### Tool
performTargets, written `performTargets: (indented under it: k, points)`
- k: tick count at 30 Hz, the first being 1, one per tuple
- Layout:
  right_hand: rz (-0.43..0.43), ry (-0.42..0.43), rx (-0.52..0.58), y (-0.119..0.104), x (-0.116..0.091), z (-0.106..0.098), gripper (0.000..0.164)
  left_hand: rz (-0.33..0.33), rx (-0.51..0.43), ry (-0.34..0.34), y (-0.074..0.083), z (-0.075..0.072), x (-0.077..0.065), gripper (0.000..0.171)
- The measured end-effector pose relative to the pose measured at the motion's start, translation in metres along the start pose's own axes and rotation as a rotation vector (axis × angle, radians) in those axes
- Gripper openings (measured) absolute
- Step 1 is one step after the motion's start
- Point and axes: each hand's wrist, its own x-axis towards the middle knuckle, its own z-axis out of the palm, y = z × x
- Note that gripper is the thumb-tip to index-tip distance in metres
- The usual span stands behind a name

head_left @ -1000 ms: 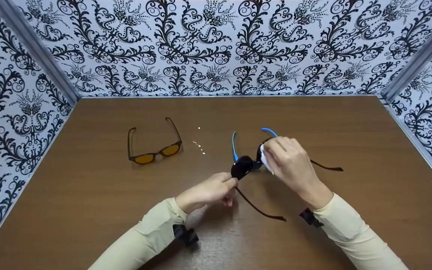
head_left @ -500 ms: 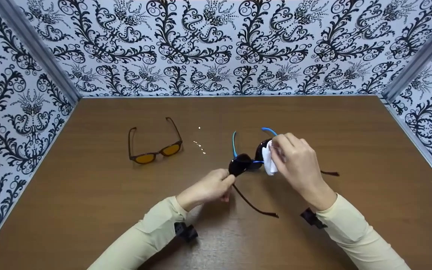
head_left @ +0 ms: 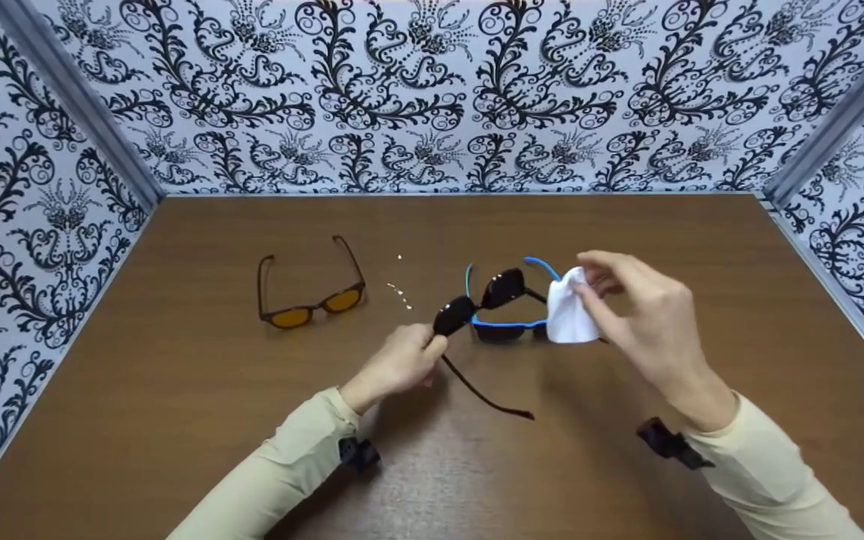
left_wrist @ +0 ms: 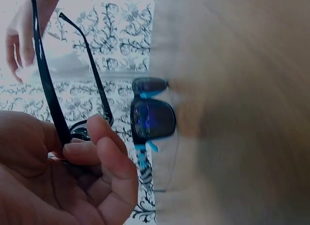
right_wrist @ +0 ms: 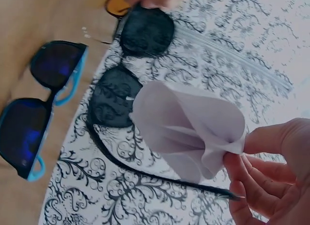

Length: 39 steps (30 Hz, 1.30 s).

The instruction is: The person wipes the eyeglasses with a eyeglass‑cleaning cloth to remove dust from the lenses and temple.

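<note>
My left hand (head_left: pixel 400 358) pinches one end of a pair of black sunglasses (head_left: pixel 507 289), held above the table with dark lenses and both temples unfolded. In the left wrist view a black temple (left_wrist: pixel 47 84) rises past the curled fingers. A white cleaning cloth (head_left: pixel 571 311) hangs from the thumb and fingertips of my right hand (head_left: pixel 646 319), to the right of the sunglasses. In the right wrist view the cloth (right_wrist: pixel 189 128) is bunched at the pinch and overlaps the lower lens edge. Blue-framed sunglasses (head_left: pixel 507 325) stand on the table behind, partly covered by the cloth.
Orange-lensed glasses (head_left: pixel 316 307) lie on the left of the brown wooden table (head_left: pixel 199 420), temples pointing away. Small bright spots (head_left: pixel 400 294) show on the tabletop between the pairs. Patterned wall panels (head_left: pixel 432 97) enclose the back and sides.
My right hand has drawn the cloth off the lens and moved right. My left hand has shifted slightly left with the black sunglasses, uncovering more of the blue-framed pair.
</note>
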Motion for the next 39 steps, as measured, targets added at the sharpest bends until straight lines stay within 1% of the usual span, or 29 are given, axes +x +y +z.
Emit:
performTargets:
  k: [3,6,9,11,14,16,18,21,25,29,35,39]
  points:
    - [0.025,0.017,0.038,0.003,0.003,-0.009,0.024,-0.02,0.003,0.023,-0.005,-0.005,0.001,0.026]
    - [0.05,0.051,0.071,0.008,0.005,-0.016,0.025,-0.034,0.02,0.045,-0.009,-0.01,0.002,0.026]
    - [0.073,0.086,0.073,0.014,0.007,-0.022,0.025,-0.043,0.044,0.065,-0.013,-0.015,0.003,0.027]
    - [0.084,0.093,0.059,0.019,0.008,-0.025,0.024,-0.05,0.058,0.079,-0.015,-0.018,0.003,0.028]
    - [0.077,0.054,0.013,0.027,0.006,-0.026,0.024,-0.058,0.065,0.098,-0.017,-0.022,0.003,0.028]
    - [0.065,0.007,-0.006,0.031,0.002,-0.024,0.023,-0.056,0.066,0.11,-0.019,-0.024,0.004,0.028]
    - [0.062,-0.045,0.0,0.034,-0.002,-0.02,0.023,-0.048,0.073,0.121,-0.02,-0.027,0.004,0.029]
    - [0.107,-0.088,0.076,0.035,-0.009,-0.013,0.022,-0.036,0.084,0.139,-0.02,-0.031,0.004,0.03]
    - [0.189,-0.114,0.173,0.033,-0.014,-0.006,0.021,-0.045,0.087,0.152,-0.019,-0.034,0.005,0.03]
    - [0.217,-0.151,0.217,0.031,-0.015,0.003,0.021,-0.04,0.08,0.155,-0.017,-0.034,0.004,0.03]
    - [0.235,-0.182,0.263,0.032,-0.019,0.017,0.018,0.012,0.066,0.136,-0.015,-0.03,0.004,0.027]
    - [0.269,-0.178,0.277,0.033,-0.019,0.023,0.017,0.071,0.08,0.113,-0.013,-0.027,0.003,0.027]
